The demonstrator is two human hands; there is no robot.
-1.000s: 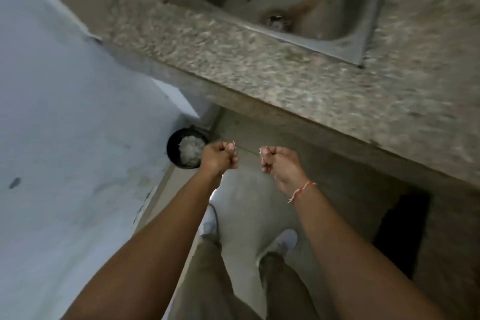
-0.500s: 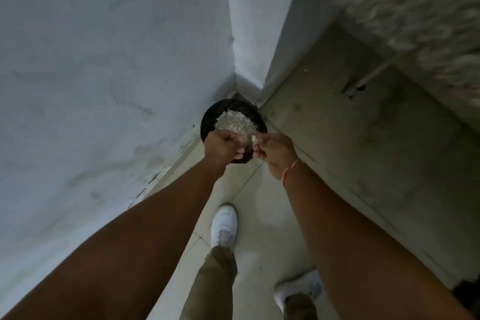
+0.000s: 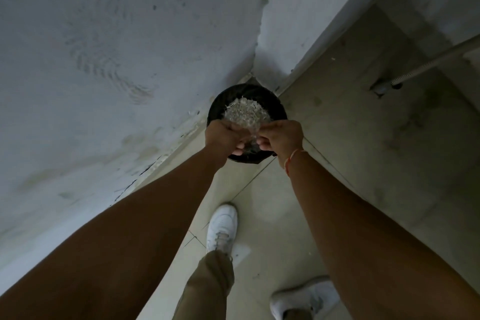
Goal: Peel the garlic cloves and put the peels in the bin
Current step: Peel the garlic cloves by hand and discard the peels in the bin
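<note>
1. Both my hands hang over the bin [image 3: 215, 106], fingers curled; whether they pinch peels I cannot tell.
2. Left hand [image 3: 223, 138] and right hand [image 3: 281, 138] sit almost touching, the peels [image 3: 245, 112] heaped just beyond.
3. I should spread my fingers low and rub them clean, so no flakes drift out.
4. Half a second ago my hands sat nearer the rim; now they are further over the bin.

Can't really tell what either hand has in it: the left hand [image 3: 225, 138] and right hand [image 3: 281, 139] both have fingers curled over the bin [image 3: 279, 109], and whatever's inside the fists is hidden. They also block the bin's near rim and part of the peels [image 3: 245, 112]. The pile is too fine to pick out single peels. The right shoe [image 3: 305, 299] is cut off by the bottom edge.
</note>
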